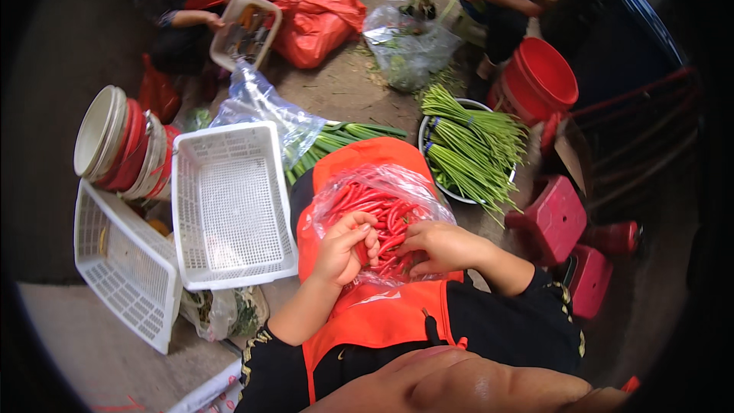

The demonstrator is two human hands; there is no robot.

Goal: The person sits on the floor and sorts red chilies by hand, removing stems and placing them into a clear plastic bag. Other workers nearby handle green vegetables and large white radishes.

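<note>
A clear plastic bag [421,186] of red chili peppers [367,201] lies opened on my lap, over a red apron [373,152]. My left hand [347,249] is over the left side of the peppers, its fingers curled around a red chili pepper [362,253]. From the right, my right hand [441,245] reaches down among the peppers with bent fingers. Its fingertips touch them, but whether it grips one is hidden.
An upright white plastic basket [179,212] stands left, beside a tilted one [123,252] and stacked buckets [109,132]. Green onions [355,136] lie ahead. Bundled green stalks [470,149] fill a basin at right, near a red bucket [530,83] and stools [556,221]. Two people work opposite.
</note>
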